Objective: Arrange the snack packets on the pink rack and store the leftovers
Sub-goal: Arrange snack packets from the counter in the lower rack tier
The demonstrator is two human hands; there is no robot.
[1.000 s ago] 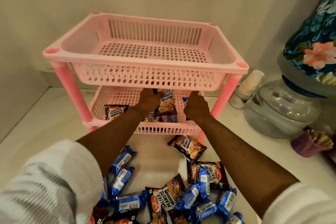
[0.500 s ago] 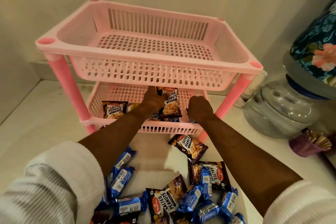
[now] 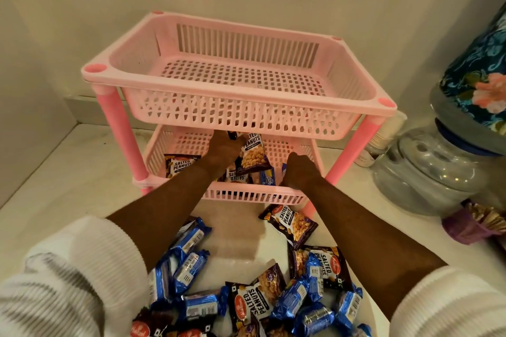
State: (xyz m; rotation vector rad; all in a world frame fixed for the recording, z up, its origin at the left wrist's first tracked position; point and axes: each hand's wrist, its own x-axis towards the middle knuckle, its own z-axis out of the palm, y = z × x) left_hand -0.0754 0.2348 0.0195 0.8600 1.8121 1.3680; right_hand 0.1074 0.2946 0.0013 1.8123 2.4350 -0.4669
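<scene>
Lower shelf (image 3: 287, 150) | left hand (image 3: 223, 149) kept gripping peanut packet (image 3: 253, 154), raised upright | right hand (image 3: 299, 171) grip state indiscernible | tabletop pile (image 3: 246, 295) remained.

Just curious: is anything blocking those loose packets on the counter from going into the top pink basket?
Nothing visible does. The top basket is open and holds nothing, and the loose packets lie on the counter in front of the rack.

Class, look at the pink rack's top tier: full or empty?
Empty. The top tier shows only bare perforated floor; the packets in the rack sit in the bottom tier, where both hands are working.
</scene>
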